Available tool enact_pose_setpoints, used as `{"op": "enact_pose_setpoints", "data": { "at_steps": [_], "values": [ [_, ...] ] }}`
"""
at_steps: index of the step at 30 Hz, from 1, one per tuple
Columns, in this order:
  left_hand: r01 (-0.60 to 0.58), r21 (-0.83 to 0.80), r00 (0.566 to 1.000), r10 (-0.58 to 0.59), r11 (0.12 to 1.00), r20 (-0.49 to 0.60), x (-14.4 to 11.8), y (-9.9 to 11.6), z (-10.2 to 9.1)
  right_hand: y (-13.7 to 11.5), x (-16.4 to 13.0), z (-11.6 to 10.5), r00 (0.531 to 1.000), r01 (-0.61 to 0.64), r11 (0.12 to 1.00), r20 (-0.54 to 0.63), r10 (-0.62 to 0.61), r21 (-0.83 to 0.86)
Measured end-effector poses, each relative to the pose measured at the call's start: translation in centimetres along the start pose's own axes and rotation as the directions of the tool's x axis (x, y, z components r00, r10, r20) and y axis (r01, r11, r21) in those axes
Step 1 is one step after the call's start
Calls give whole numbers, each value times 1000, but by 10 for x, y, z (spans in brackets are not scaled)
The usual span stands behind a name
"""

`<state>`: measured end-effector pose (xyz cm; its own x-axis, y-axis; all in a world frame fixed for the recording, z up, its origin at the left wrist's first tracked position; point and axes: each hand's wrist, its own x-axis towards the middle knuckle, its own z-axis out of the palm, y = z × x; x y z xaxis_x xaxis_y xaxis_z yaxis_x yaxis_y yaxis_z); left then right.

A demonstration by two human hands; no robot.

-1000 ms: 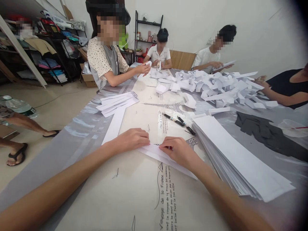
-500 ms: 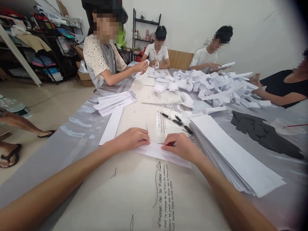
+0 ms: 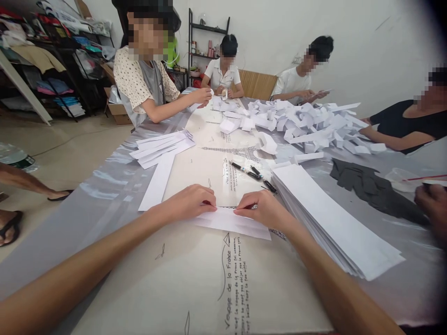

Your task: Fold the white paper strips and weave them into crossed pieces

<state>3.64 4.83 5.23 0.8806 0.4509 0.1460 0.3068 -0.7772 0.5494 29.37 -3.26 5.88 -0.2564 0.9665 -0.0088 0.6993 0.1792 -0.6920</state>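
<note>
At the near end of a paper-covered bench (image 3: 82, 223), you grip a white paper strip (image 3: 233, 224) by its far edge, your left hand (image 3: 195, 201) and right hand (image 3: 262, 209) each closed in a pinch of thumb and fingers, a short span of paper between them. The strip lies crosswise on the printed cover (image 3: 146, 288) in front of you, between a loose strip (image 3: 157, 181) on your left and a thick stack (image 3: 335, 218) on your right.

The step looks like turning and creasing that far edge. To do it well, keep both pinches level, hold the edge taut without tugging, and press from the middle outward so the line runs straight. Let the cover back the paper, and check that the ends line up before bearing down; a slanted start likely leaves a skewed crease. Keep your right forearm off the stack.

Compared with a second ago, the strip sits straighter across you, its right end drawn farther away, and a little more paper shows between your hands. Both pinches stay on the far edge. The pens (image 3: 249, 172) lie as they did, while a co-worker's hand (image 3: 435, 207) now enters at the right, beside the dark cloth (image 3: 370, 186).
</note>
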Motion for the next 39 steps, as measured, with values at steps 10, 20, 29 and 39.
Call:
{"op": "enact_pose_setpoints", "data": {
  "at_steps": [10,20,29,39],
  "values": [
    [-15,79,1000,15,997,4,-7,-1,-8,2,-5,-2,996,90,992,-20,-93,-89],
    [-74,168,997,75,983,2,-7,2,-1,-2,-7,-2,995,91,986,41,-86,-137],
    [-122,274,992,118,954,31,-6,7,6,-4,-13,-6,995,95,962,61,-82,-255],
    [-134,280,991,133,951,23,-3,14,8,7,-16,-11,986,166,919,58,-156,-358]
  ]
}}
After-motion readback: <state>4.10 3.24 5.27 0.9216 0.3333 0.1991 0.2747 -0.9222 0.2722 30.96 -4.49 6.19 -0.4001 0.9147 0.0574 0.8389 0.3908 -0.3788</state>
